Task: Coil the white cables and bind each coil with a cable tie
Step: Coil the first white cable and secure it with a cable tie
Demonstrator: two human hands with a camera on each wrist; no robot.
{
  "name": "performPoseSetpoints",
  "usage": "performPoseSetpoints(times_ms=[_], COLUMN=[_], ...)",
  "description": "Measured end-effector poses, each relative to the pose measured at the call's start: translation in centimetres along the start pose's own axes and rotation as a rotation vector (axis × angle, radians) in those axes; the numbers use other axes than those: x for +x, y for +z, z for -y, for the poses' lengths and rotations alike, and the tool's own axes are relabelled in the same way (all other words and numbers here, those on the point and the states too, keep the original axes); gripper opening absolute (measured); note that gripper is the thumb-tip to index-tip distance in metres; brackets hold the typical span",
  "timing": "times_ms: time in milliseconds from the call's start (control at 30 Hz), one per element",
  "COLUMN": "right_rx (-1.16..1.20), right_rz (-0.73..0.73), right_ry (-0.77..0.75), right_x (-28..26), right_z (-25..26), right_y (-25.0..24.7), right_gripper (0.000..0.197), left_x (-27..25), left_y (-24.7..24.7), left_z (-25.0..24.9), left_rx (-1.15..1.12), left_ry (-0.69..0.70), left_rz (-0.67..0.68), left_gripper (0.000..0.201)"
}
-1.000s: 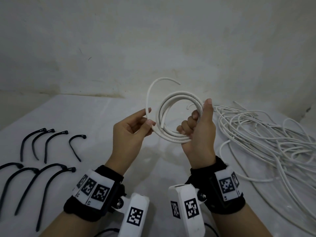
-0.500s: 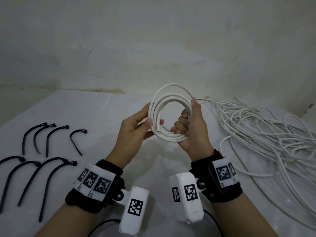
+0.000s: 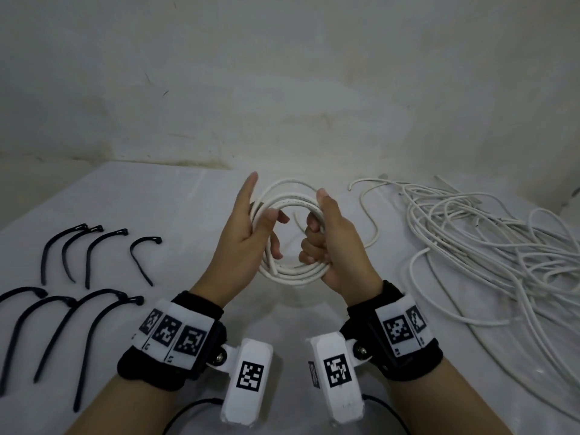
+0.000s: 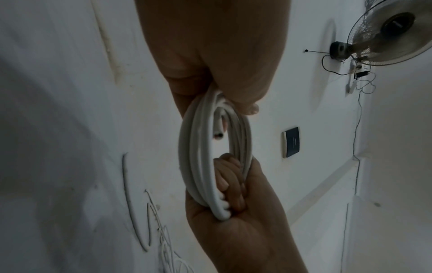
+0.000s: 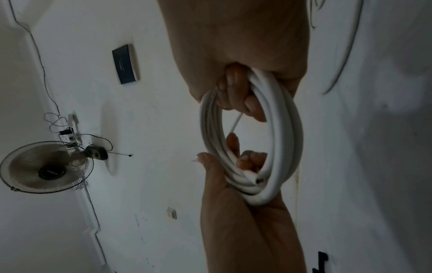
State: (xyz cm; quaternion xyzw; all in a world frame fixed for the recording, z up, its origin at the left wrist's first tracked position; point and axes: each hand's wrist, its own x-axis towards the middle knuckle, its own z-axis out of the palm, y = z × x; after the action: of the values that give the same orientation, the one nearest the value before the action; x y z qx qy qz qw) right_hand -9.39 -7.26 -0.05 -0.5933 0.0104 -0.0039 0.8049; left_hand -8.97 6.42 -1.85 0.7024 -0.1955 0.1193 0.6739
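Observation:
A white cable coil (image 3: 292, 274) of a few turns hangs in the air above the table's middle, held by both hands. My left hand (image 3: 248, 240) holds its left side, thumb and lower fingers round the strands and index finger straight up. My right hand (image 3: 332, 246) grips the right side with curled fingers. In the left wrist view the coil (image 4: 194, 157) shows edge-on, one cut end poking inside the loop. The right wrist view shows the coil (image 5: 287, 129) lying in the left palm. Several black cable ties (image 3: 147, 238) lie in two rows at the left.
A tangled pile of loose white cable (image 3: 486, 246) covers the right side of the white table (image 3: 188, 215), with one curved strand (image 3: 372, 227) close to my right hand. A wall rises just behind the table. A wall fan (image 4: 395, 37) hangs opposite.
The free tail that arced above the coil has been wound into it. Both hands have sunk a little with the coil, and my left index finger has straightened.

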Motion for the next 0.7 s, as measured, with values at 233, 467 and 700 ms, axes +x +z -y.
performPoseSetpoints(times_ms=[233, 467, 700], right_rx=[-0.069, -0.456, -0.928], right_rz=[0.011, -0.082, -0.332], right_ry=[0.012, -0.278, -0.972], right_x=[-0.1, -0.4, 0.4], right_z=[0.3, 0.4, 1.7], right_y=[-0.3, -0.5, -3.3], right_gripper=[0.049, 0.051, 0.023], left_x=[0.4, 0.2, 0.2], left_y=[-0.3, 0.3, 0.2], left_z=[-0.1, -0.2, -0.3], left_rx=[-0.16, -0.054, -0.077], left_ry=[-0.106, -0.012, -0.011], left_rz=[0.067, -0.006, 0.007], left_gripper=[0.024, 0.025, 0.026])
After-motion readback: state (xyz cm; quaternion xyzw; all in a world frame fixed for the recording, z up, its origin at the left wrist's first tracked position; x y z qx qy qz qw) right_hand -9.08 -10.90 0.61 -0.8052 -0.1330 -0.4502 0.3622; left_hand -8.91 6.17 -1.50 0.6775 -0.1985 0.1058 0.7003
